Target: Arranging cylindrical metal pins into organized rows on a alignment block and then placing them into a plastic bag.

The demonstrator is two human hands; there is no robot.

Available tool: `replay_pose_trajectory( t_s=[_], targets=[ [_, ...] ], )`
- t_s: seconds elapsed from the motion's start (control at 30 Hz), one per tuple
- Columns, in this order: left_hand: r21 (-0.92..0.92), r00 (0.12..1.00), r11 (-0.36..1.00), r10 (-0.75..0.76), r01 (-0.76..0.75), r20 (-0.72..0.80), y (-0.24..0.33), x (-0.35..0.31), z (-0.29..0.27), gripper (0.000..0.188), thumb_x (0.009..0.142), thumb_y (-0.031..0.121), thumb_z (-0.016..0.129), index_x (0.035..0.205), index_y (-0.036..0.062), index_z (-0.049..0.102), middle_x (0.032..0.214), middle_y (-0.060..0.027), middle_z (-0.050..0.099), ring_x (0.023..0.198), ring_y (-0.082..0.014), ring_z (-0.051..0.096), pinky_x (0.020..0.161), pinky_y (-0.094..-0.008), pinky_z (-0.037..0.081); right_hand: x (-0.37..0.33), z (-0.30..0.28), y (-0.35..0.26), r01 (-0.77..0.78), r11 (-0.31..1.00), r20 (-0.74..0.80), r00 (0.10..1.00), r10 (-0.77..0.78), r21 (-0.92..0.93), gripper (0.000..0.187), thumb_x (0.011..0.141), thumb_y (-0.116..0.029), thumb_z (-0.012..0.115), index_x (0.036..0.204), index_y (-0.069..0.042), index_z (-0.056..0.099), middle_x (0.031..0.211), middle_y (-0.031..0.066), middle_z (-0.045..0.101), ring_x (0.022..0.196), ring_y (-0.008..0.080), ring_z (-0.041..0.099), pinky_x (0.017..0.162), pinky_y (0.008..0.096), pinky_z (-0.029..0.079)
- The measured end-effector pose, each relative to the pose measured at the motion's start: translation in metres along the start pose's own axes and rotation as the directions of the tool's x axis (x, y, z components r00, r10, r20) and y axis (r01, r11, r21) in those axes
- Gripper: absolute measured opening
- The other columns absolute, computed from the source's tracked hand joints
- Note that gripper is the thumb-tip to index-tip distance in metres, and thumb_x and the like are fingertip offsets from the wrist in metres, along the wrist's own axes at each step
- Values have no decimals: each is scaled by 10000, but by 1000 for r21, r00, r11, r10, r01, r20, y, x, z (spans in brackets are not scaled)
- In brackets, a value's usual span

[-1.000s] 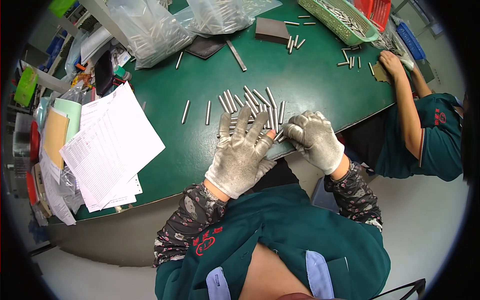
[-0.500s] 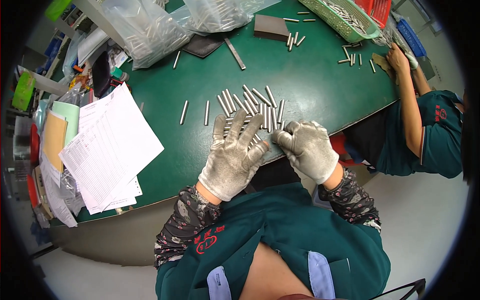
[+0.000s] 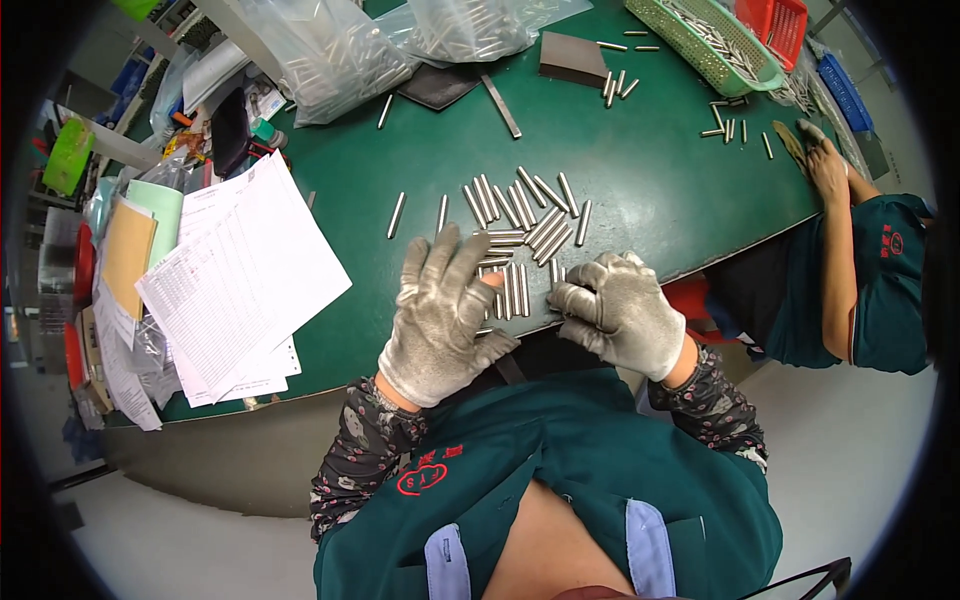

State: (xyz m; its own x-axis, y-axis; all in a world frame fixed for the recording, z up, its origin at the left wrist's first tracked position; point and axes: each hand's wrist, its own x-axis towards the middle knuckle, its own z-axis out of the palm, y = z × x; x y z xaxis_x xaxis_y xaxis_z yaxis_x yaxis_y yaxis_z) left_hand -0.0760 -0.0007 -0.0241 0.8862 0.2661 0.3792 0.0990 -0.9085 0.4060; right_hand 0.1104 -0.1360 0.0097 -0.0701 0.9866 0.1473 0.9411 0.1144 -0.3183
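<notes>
My left hand [image 3: 437, 315], in a grey-white glove, lies over the left side of a group of short steel pins [image 3: 545, 232]. Its fingers are spread, with a bare fingertip poking through the glove, and they partly hide a row of upright-lying pins [image 3: 515, 290] near the table's front edge. To the right of that row, my right hand [image 3: 625, 312], gloved too, has its fingers curled in. A steel pin [image 3: 556, 272] sticks out at its fingertips; their exact grip is partly hidden. Two single pins lie apart at left, one being this pin [image 3: 397, 215].
Papers [image 3: 245, 275] cover the table's left side. At the back are bags of pins [image 3: 335, 65], a flat metal bar [image 3: 501, 106], a dark block [image 3: 573, 60] and a green basket [image 3: 765, 82] of pins. At right, a co-worker's hands [image 3: 825, 165] rest near scattered pins.
The view has shifted a little. Several pins are now in a row nearer the table's front edge. My left hand has moved left and back from the pins; the co-worker's hands have moved nearer.
</notes>
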Motion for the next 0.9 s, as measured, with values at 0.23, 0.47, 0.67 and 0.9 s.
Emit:
replay_pose_trajectory(
  t_s=[0.23, 0.47, 0.67, 0.9],
  targets=[
    [100, 996, 992, -76, 72, 37, 1, 1, -1, 601, 676, 332, 732, 1162, 69, 495, 1340, -205, 383, 1262, -451, 328, 1040, -577, 245, 8, 5, -3, 65, 997, 67, 996, -62, -50, 215, 737, -199, 642, 939, -129, 627, 873, 60, 590, 820, 273, 575, 694, 410, 431],
    [102, 995, 990, -100, 97, 24, 1, 1, 0, 657, 632, 332, 758, 1155, 43, 485, 1337, -200, 388, 1266, -436, 334, 1043, -574, 249, 10, 9, 8, 81, 995, -128, 989, -74, 55, 313, 669, -121, 667, 979, -152, 641, 857, 56, 617, 765, 281, 584, 673, 398, 428],
    [46, 994, 993, -107, 109, -29, -2, 0, 2, 686, 594, 315, 788, 1145, 59, 469, 1331, -195, 395, 1266, -438, 330, 1031, -589, 249, 19, -5, 2, 111, 982, 51, 993, -105, -154, 205, 698, -161, 635, 902, -141, 624, 864, 73, 580, 832, 264, 583, 686, 395, 444],
    [65, 987, 986, -147, 151, -63, 3, -1, -3, 632, 520, 283, 815, 1034, 43, 537, 1298, -173, 420, 1267, -403, 346, 1029, -586, 265, 10, -6, -2, -33, 987, 2, 999, 34, -159, 170, 721, -167, 627, 883, -116, 615, 843, 83, 583, 822, 265, 586, 697, 401, 448]
  ],
)
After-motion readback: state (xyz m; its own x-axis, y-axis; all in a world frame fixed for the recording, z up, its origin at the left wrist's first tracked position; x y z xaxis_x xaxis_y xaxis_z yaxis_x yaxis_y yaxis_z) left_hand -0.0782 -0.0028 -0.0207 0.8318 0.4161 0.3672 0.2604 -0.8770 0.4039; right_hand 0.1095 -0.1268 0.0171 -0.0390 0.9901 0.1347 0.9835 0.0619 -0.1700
